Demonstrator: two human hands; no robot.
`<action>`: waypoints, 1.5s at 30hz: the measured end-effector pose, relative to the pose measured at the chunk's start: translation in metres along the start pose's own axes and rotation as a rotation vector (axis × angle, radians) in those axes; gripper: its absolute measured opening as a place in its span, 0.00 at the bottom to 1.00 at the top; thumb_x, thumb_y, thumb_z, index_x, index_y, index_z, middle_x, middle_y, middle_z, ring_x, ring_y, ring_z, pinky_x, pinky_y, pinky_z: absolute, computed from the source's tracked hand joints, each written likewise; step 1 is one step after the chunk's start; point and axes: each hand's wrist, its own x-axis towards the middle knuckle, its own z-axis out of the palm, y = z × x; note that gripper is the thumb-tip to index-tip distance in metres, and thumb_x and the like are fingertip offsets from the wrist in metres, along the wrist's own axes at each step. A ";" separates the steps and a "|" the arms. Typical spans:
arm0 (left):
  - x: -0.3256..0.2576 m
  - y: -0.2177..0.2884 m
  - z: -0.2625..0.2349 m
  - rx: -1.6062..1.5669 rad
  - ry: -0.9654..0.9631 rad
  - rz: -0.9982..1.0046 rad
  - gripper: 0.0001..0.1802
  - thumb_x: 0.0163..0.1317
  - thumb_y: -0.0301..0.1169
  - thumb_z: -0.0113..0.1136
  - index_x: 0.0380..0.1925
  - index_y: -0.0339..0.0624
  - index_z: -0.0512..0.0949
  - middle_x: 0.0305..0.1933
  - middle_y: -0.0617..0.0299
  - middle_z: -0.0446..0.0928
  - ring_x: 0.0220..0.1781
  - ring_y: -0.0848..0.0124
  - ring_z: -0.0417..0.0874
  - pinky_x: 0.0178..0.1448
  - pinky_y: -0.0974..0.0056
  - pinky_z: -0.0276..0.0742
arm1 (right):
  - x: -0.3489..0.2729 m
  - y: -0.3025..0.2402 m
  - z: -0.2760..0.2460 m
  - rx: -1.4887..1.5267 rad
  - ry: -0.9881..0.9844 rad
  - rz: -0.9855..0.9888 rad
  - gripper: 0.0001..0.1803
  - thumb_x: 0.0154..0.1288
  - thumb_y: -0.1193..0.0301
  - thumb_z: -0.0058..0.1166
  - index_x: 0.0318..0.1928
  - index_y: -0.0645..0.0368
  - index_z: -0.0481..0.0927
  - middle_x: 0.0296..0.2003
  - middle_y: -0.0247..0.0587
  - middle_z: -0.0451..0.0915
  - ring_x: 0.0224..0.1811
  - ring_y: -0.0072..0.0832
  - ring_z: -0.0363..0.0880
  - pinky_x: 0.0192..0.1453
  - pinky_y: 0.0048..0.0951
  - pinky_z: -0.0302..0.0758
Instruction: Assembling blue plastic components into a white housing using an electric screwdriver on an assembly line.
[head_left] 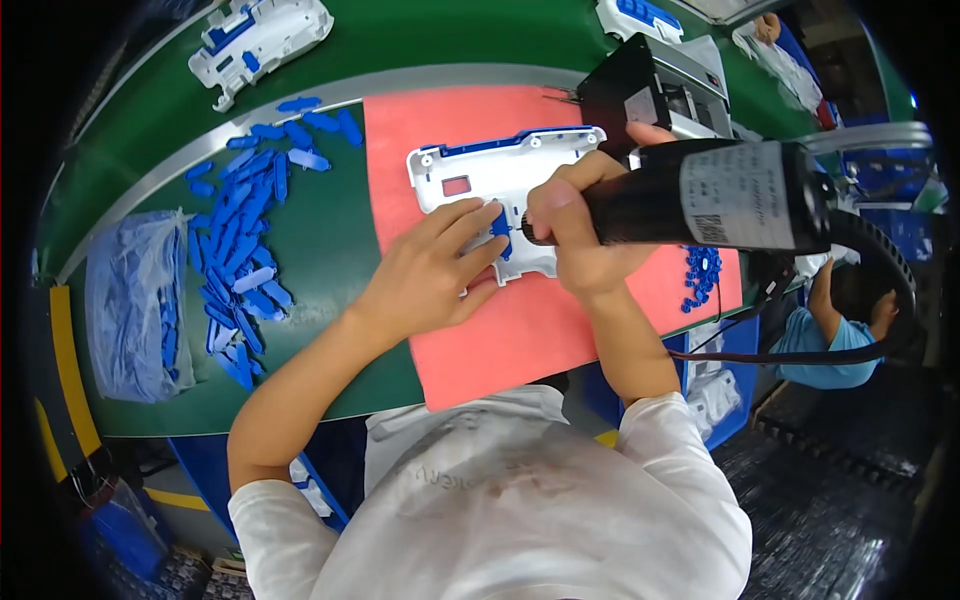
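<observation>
A white plastic housing (500,170) with a blue strip along its far edge lies on a pink mat. My left hand (425,265) holds down its near left part, fingers bent over a small blue plastic piece (502,236) set in the housing. In my right hand (590,240) is a black electric screwdriver (740,190), fingers wrapped round its front end. It is tilted, its nose pointing at the housing beside the blue piece. The screwdriver's tip and any screw under it are hard to make out.
Many loose blue strips (240,230) and a plastic bag (135,300) lie left. Small blue parts (700,275) sit right on the pink mat (480,350). A black box-shaped device (640,95) stands behind. A cable (880,250) hangs right, near another person (830,340).
</observation>
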 end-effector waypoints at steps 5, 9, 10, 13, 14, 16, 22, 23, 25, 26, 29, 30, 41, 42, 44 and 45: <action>-0.001 -0.002 0.001 -0.001 -0.016 -0.004 0.20 0.44 0.33 0.68 0.40 0.38 0.82 0.56 0.53 0.75 0.59 0.55 0.75 0.56 0.56 0.78 | 0.003 0.007 0.001 0.065 0.004 -0.010 0.34 0.61 0.84 0.49 0.64 0.62 0.48 0.18 0.37 0.69 0.15 0.22 0.71 0.23 0.27 0.72; 0.003 -0.002 0.003 -0.034 -0.009 0.013 0.20 0.44 0.32 0.69 0.40 0.39 0.82 0.57 0.53 0.75 0.60 0.55 0.75 0.57 0.56 0.78 | 0.004 0.000 -0.020 -0.187 0.004 -0.043 0.29 0.60 0.85 0.49 0.60 0.65 0.56 0.17 0.38 0.68 0.15 0.26 0.70 0.23 0.30 0.72; -0.001 -0.006 0.003 -0.028 -0.014 -0.008 0.20 0.43 0.31 0.69 0.40 0.39 0.82 0.58 0.53 0.75 0.60 0.55 0.75 0.57 0.56 0.78 | 0.010 -0.025 -0.011 0.107 0.161 0.087 0.09 0.61 0.80 0.48 0.42 0.67 0.69 0.18 0.38 0.67 0.15 0.26 0.67 0.24 0.31 0.71; -0.001 -0.003 0.000 -0.035 -0.010 -0.018 0.22 0.40 0.30 0.71 0.40 0.41 0.83 0.59 0.53 0.75 0.60 0.55 0.75 0.58 0.56 0.77 | 0.034 -0.043 -0.067 0.216 0.407 -0.102 0.11 0.65 0.70 0.46 0.25 0.56 0.63 0.18 0.32 0.58 0.17 0.26 0.64 0.27 0.32 0.66; 0.001 -0.002 -0.001 -0.025 -0.022 -0.027 0.22 0.40 0.29 0.71 0.41 0.41 0.83 0.59 0.53 0.75 0.60 0.55 0.75 0.58 0.56 0.77 | 0.040 -0.045 -0.086 0.158 0.473 -0.141 0.10 0.64 0.71 0.46 0.26 0.57 0.64 0.18 0.32 0.59 0.17 0.26 0.64 0.25 0.32 0.64; 0.002 0.000 0.000 -0.026 -0.032 -0.010 0.22 0.39 0.29 0.71 0.41 0.41 0.83 0.59 0.53 0.75 0.61 0.55 0.75 0.58 0.56 0.78 | 0.044 -0.039 -0.110 0.059 0.485 -0.139 0.11 0.64 0.71 0.47 0.25 0.57 0.65 0.18 0.32 0.61 0.17 0.26 0.65 0.25 0.33 0.66; 0.004 0.000 0.003 -0.003 -0.012 -0.011 0.24 0.38 0.28 0.71 0.41 0.41 0.83 0.59 0.53 0.75 0.60 0.54 0.76 0.57 0.55 0.79 | 0.029 0.003 -0.123 -0.015 0.505 -0.161 0.34 0.60 0.85 0.53 0.65 0.67 0.54 0.20 0.34 0.73 0.16 0.21 0.72 0.23 0.24 0.71; 0.004 0.001 0.003 -0.003 -0.020 -0.002 0.24 0.38 0.28 0.71 0.41 0.41 0.83 0.59 0.53 0.75 0.60 0.54 0.76 0.57 0.55 0.79 | 0.029 0.004 -0.123 -0.082 0.464 -0.168 0.34 0.60 0.85 0.54 0.65 0.68 0.54 0.20 0.34 0.73 0.16 0.21 0.73 0.23 0.23 0.71; 0.005 0.001 0.004 -0.008 -0.018 -0.020 0.24 0.38 0.27 0.71 0.41 0.41 0.84 0.59 0.52 0.75 0.59 0.53 0.77 0.57 0.55 0.78 | 0.029 0.007 -0.123 -0.092 0.459 -0.151 0.34 0.58 0.86 0.54 0.63 0.71 0.56 0.19 0.32 0.73 0.16 0.20 0.72 0.24 0.20 0.71; 0.005 0.001 0.004 -0.010 -0.022 -0.012 0.24 0.38 0.27 0.71 0.41 0.41 0.84 0.59 0.52 0.75 0.59 0.53 0.77 0.57 0.55 0.78 | 0.029 0.008 -0.126 -0.132 0.426 -0.153 0.33 0.57 0.87 0.54 0.63 0.72 0.56 0.18 0.32 0.73 0.16 0.19 0.72 0.24 0.20 0.71; 0.005 0.000 0.004 -0.005 -0.019 -0.021 0.23 0.38 0.28 0.71 0.41 0.41 0.84 0.59 0.52 0.75 0.59 0.53 0.77 0.57 0.55 0.78 | 0.028 0.001 -0.128 -0.114 0.406 -0.094 0.33 0.56 0.88 0.54 0.62 0.72 0.56 0.17 0.31 0.72 0.16 0.19 0.72 0.24 0.19 0.70; 0.005 0.000 0.005 -0.014 -0.010 -0.012 0.23 0.38 0.28 0.71 0.41 0.41 0.84 0.59 0.52 0.75 0.59 0.53 0.77 0.57 0.55 0.78 | 0.027 -0.003 -0.128 -0.121 0.393 -0.050 0.33 0.57 0.88 0.53 0.62 0.72 0.56 0.17 0.31 0.72 0.16 0.19 0.72 0.24 0.19 0.70; 0.003 -0.006 0.004 -0.044 0.032 0.038 0.22 0.40 0.30 0.70 0.40 0.40 0.83 0.57 0.52 0.76 0.57 0.53 0.77 0.53 0.55 0.79 | 0.016 -0.017 -0.014 0.060 0.102 -0.013 0.37 0.60 0.85 0.48 0.66 0.63 0.45 0.20 0.37 0.69 0.15 0.24 0.69 0.22 0.29 0.72; 0.003 -0.006 0.003 -0.036 0.033 0.024 0.22 0.40 0.30 0.70 0.40 0.40 0.83 0.57 0.52 0.76 0.57 0.53 0.77 0.53 0.55 0.79 | 0.015 -0.013 -0.007 -0.076 0.047 -0.043 0.37 0.59 0.86 0.48 0.64 0.63 0.45 0.20 0.37 0.69 0.15 0.24 0.69 0.23 0.28 0.72; 0.001 -0.005 0.005 -0.040 0.021 0.011 0.21 0.41 0.31 0.69 0.39 0.40 0.83 0.57 0.52 0.76 0.56 0.54 0.78 0.53 0.56 0.80 | 0.007 -0.002 0.002 0.019 0.047 -0.005 0.38 0.57 0.88 0.48 0.65 0.63 0.46 0.19 0.37 0.69 0.15 0.23 0.70 0.23 0.26 0.71; 0.001 -0.005 0.004 -0.027 0.024 0.012 0.20 0.42 0.31 0.69 0.39 0.40 0.83 0.56 0.53 0.76 0.56 0.55 0.78 0.53 0.56 0.80 | 0.004 0.001 0.002 -0.006 0.036 0.020 0.38 0.57 0.88 0.48 0.65 0.63 0.46 0.19 0.36 0.69 0.15 0.23 0.70 0.22 0.26 0.72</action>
